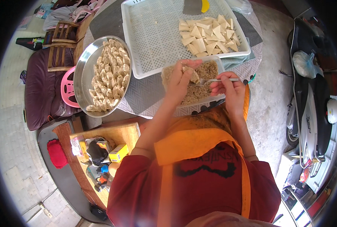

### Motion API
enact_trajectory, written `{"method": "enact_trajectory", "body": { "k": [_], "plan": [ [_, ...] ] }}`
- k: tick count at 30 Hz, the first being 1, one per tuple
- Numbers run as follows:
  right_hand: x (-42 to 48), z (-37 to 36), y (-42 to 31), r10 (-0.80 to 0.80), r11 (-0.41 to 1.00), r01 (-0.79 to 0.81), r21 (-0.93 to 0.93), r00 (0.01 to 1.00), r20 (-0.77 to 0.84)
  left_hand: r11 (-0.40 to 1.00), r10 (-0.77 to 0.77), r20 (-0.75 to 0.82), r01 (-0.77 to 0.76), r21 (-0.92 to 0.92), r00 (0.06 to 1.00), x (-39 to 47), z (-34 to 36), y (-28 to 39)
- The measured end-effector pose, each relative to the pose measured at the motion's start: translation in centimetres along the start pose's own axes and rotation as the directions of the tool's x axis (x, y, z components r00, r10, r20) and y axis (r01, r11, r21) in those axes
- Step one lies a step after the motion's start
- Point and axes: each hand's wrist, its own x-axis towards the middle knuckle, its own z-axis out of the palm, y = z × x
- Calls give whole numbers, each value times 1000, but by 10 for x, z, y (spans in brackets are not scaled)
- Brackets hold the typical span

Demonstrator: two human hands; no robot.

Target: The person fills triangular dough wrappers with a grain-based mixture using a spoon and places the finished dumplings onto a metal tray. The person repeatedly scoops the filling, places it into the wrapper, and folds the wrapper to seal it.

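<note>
My left hand (180,81) holds a pale wedge-shaped piece (195,77), apparently tofu, over a plastic container (220,63) of brown, crumbly filling (195,92). In my right hand (228,89) is a metal spoon or fork (214,80), its tip against the piece; the tip's shape is hard to tell. Beyond the container stands a white perforated plastic tray (141,73), with many cut pale triangles (211,34) at its right side. At the left, a round metal tray (83,71) carries rows of filled pieces (111,73).
A dark scraper with a yellow edge (195,6) lies in the perforated tray's far end. Folded cloth (239,61) lies beneath its right corner. A pink plastic chair (68,88) is beside the metal tray, a cluttered wooden table (123,130) at lower left, a scooter (310,107) at right.
</note>
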Motion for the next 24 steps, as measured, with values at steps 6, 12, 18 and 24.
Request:
{"method": "enact_trajectory", "body": {
  "k": [6,12,18,24],
  "plan": [
    [6,-9,-7,-124,992,125,1,988,-94,969,-232,47,235,-80,972,-8,-12,14],
    [6,-11,-5,-141,990,141,-9,985,-103,909,-366,11,360,-210,930,-7,-14,13],
    [8,-13,0,-142,990,139,-36,984,-104,847,-379,-129,287,-448,917,-2,-4,12],
    [7,4,5,-137,985,131,-114,990,-40,722,-347,118,345,-600,930,-17,-27,-41]
  ]
}}
